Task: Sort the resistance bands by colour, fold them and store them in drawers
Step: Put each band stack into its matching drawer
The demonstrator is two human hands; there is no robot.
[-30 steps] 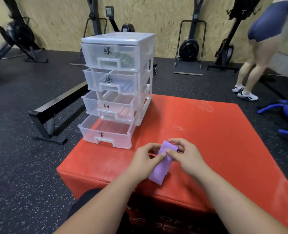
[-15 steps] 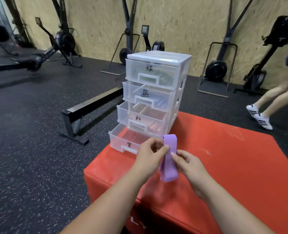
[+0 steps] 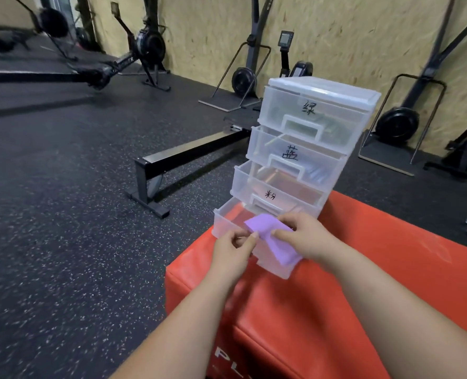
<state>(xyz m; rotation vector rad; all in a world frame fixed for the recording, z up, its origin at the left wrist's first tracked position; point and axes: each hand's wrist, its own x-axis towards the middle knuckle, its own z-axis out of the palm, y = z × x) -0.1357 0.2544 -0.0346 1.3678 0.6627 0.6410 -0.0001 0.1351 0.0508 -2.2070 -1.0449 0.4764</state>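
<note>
1. Folded flat rubber resistance band [image 3: 267, 229]: plain lilac purple.
2. Translucent plastic drawer cabinet [image 3: 281, 105]: milky white, black handwritten characters on three fronts.
3. Padded vinyl table [image 3: 377, 283]: bright red, white lettering on its side.
4. Rubber floor [image 3: 62, 242]: black, white-speckled.
5. Chipboard wall [image 3: 349, 36]: flecked tan.

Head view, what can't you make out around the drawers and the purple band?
- Bottom drawer label: hidden behind the purple band, left hand and right hand, head view.
- Top drawer contents: blurred behind frosted plastic, head view.
- Red box lettering: cut off by the bottom edge, head view.
</note>
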